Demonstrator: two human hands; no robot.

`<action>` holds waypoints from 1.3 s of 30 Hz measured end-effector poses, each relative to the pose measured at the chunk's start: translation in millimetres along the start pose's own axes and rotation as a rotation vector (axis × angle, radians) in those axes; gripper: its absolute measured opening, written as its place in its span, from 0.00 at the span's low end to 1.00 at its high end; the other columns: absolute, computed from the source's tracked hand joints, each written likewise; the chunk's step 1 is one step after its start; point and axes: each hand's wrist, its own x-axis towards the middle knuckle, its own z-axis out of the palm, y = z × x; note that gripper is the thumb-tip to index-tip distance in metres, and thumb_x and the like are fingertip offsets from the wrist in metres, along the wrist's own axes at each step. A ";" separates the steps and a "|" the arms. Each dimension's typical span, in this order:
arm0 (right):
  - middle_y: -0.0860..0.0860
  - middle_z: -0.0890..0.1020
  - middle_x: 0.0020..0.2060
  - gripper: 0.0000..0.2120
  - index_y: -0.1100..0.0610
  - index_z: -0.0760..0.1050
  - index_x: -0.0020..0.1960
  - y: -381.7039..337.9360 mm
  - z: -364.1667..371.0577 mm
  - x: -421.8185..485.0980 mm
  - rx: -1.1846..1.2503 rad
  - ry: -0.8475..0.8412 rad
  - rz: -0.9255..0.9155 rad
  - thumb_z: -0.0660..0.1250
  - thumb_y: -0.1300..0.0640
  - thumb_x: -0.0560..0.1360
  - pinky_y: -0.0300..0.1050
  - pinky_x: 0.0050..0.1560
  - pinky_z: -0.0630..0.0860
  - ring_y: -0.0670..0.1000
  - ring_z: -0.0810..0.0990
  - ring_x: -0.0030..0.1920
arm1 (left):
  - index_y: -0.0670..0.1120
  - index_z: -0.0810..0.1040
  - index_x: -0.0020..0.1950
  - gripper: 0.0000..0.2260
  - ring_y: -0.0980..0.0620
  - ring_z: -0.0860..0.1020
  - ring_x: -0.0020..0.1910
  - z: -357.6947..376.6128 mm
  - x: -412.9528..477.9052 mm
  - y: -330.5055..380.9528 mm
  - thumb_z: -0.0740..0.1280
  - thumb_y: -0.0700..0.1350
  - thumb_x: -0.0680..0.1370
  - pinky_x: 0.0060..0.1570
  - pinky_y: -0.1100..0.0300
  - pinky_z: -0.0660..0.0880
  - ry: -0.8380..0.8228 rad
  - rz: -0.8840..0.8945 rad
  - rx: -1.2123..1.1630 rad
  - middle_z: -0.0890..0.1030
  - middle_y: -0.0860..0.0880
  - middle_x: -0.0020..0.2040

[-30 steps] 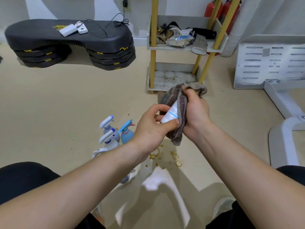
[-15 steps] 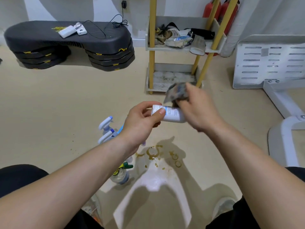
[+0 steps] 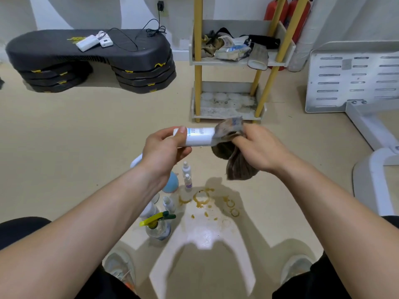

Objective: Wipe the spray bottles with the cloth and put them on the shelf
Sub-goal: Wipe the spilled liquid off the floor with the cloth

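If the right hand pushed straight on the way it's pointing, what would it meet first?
Probably the left hand. The right hand points leftward along the white bottle, whose end its cloth wraps; the left hand grips the other end.

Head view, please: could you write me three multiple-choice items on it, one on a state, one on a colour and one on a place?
1. How is the white bottle held?
A upright in one hand
B sideways, the left hand gripping one end, the right hand holding the cloth round the other
C lying loose on a knee

2. What colour are the posts of the shelf?
A blue
B black
C yellow

3. Where is the yellow-trigger bottle?
A on the floor
B on the shelf
C in the right hand

Answers: B, it lies level between both hands; C, the posts are plainly yellow; A, it stands upright on the floor.
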 end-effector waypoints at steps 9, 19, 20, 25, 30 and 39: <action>0.66 0.75 0.69 0.43 0.65 0.68 0.73 -27.9 -1.6 -3.3 1.721 -0.175 0.166 0.45 0.30 0.79 0.63 0.73 0.66 0.65 0.74 0.70 | 0.40 0.79 0.60 0.14 0.49 0.86 0.41 19.0 -20.5 7.2 0.69 0.48 0.80 0.44 0.62 0.83 -0.186 -0.194 -0.343 0.85 0.42 0.48; 0.59 0.81 0.45 0.25 0.60 0.77 0.49 -42.1 20.2 -7.7 1.697 0.120 0.424 0.54 0.40 0.82 0.53 0.57 0.76 0.59 0.81 0.49 | 0.42 0.78 0.52 0.29 0.52 0.75 0.21 32.9 -35.7 2.8 0.55 0.67 0.81 0.20 0.66 0.69 -0.300 -0.398 0.070 0.80 0.44 0.29; 0.58 0.81 0.42 0.24 0.59 0.77 0.47 -42.0 20.6 -7.4 1.695 0.134 0.437 0.55 0.40 0.81 0.53 0.56 0.75 0.58 0.81 0.47 | 0.42 0.79 0.49 0.30 0.52 0.74 0.21 33.7 -36.7 3.1 0.53 0.68 0.81 0.20 0.66 0.68 -0.302 -0.399 0.119 0.80 0.44 0.29; 0.57 0.80 0.44 0.24 0.59 0.75 0.53 -45.3 29.3 -5.5 1.681 0.208 0.556 0.57 0.38 0.79 0.52 0.52 0.78 0.58 0.81 0.46 | 0.41 0.76 0.56 0.25 0.50 0.78 0.25 40.4 -42.3 -7.3 0.53 0.61 0.84 0.25 0.62 0.72 -0.154 -0.145 0.237 0.82 0.41 0.40; 0.58 0.82 0.45 0.26 0.59 0.77 0.52 -46.8 24.3 -2.8 1.676 0.210 0.548 0.56 0.37 0.80 0.51 0.51 0.80 0.58 0.82 0.45 | 0.42 0.73 0.57 0.14 0.47 0.84 0.34 44.2 -45.8 -9.3 0.66 0.53 0.82 0.37 0.60 0.83 -0.154 -0.141 -0.092 0.81 0.40 0.50; 0.63 0.73 0.53 0.17 0.63 0.72 0.54 -39.6 15.6 -4.6 1.601 -0.223 0.195 0.58 0.57 0.68 0.68 0.69 0.68 0.65 0.75 0.56 | 0.43 0.73 0.55 0.10 0.45 0.84 0.49 34.7 -33.3 -6.6 0.71 0.44 0.79 0.46 0.58 0.83 0.011 0.003 -0.147 0.77 0.42 0.52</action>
